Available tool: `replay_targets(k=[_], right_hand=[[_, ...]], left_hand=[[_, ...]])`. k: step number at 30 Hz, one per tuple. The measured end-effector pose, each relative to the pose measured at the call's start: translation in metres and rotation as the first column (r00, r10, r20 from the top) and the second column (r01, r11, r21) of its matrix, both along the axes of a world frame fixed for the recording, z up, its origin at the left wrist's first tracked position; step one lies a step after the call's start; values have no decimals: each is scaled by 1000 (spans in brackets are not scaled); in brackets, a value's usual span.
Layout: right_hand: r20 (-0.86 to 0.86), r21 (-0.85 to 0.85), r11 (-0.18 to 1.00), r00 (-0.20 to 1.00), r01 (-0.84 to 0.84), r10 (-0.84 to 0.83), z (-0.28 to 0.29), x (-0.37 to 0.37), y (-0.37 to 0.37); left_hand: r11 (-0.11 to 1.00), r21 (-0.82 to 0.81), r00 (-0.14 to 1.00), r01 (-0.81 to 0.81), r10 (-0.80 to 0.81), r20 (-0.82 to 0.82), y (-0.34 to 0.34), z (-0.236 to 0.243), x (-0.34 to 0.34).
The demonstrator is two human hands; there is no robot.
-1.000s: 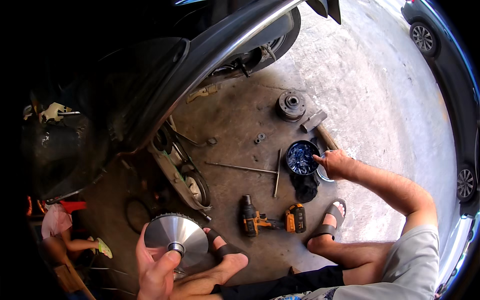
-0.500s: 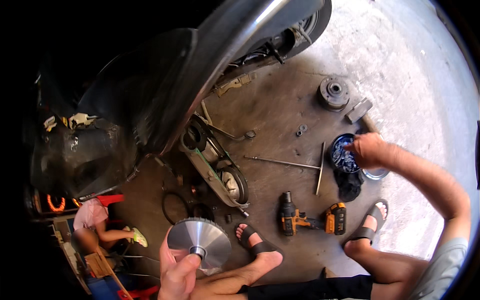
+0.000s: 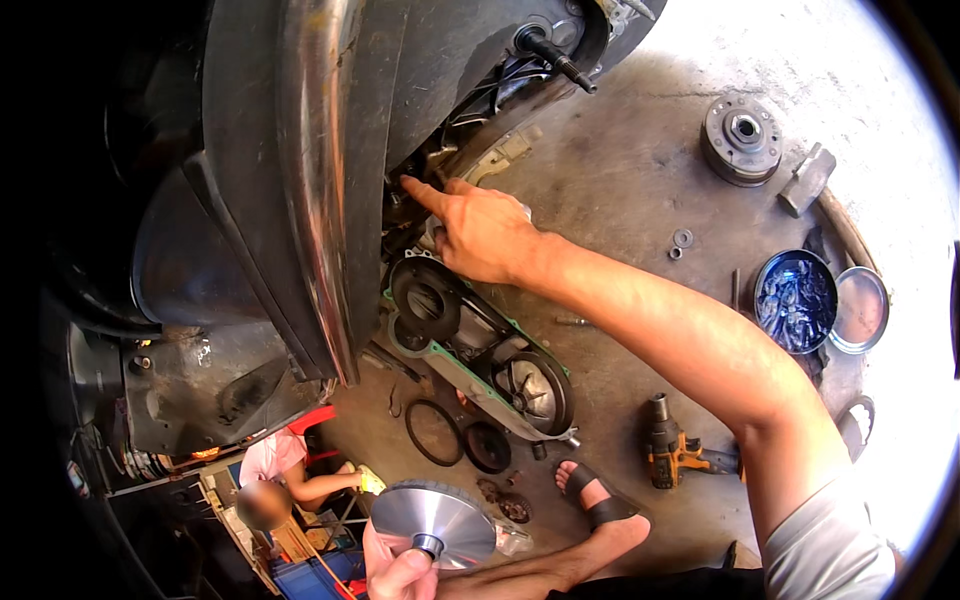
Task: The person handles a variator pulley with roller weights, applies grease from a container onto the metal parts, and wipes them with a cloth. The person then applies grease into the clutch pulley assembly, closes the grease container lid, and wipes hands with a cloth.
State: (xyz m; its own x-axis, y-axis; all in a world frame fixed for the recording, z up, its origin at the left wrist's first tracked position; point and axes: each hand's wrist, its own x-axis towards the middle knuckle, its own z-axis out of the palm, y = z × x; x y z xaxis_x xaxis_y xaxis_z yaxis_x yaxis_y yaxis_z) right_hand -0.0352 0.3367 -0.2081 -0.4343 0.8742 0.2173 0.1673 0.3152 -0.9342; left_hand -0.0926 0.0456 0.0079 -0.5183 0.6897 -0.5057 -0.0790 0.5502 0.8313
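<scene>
Starting at the floor's (image 3: 620,400) lower-left corner, I have a seated person in pink (image 3: 272,455), near the scooter's dark body (image 3: 250,230). By the lower edge, the left hand (image 3: 398,578) holds a shiny metal pulley disc (image 3: 462,518), thumb against its hub. Beyond the disc lies a black ring (image 3: 410,418). The right hand (image 3: 487,235) reaches to the scooter's lower edge, index finger extended into a dark recess; I can't tell whether it grips anything. Below that hand lies a long casing (image 3: 440,357). Further right I see a drill (image 3: 662,445), partly hidden by the arm, and two washers (image 3: 682,238). Toward the floor's upper-right corner sits a drum-shaped clutch (image 3: 742,150); near the bright right edge are an open tin (image 3: 795,300) of blue contents, a hammer (image 3: 808,182) and a round lid (image 3: 860,308) just beside the tin.
</scene>
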Motion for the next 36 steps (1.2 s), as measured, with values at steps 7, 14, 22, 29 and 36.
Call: replay_targets(k=[7,14,22,29,36], right_hand=[[320,189,976,946,-111,45,8,-20,36],[476,298,930,878,-217,53,19,-12,42],[344,82,988,934,-129,93,18,-19,31],[-716,-539,705,691,-461,-96,-8,-51,49],[-448,-633,770,771,85,-453,-3,-26,1]], left_hand=[[1000,-9,1000,10,-10,7,12,1,-7],[998,-29,999,50,-50,19,17,0,-11],[999,-8,999,31,-31,-6,17,1,-10],[997,-40,998,62,-62,-8,19,1,-7],[995,-27,994,100,-101,-31,24,3,-10]])
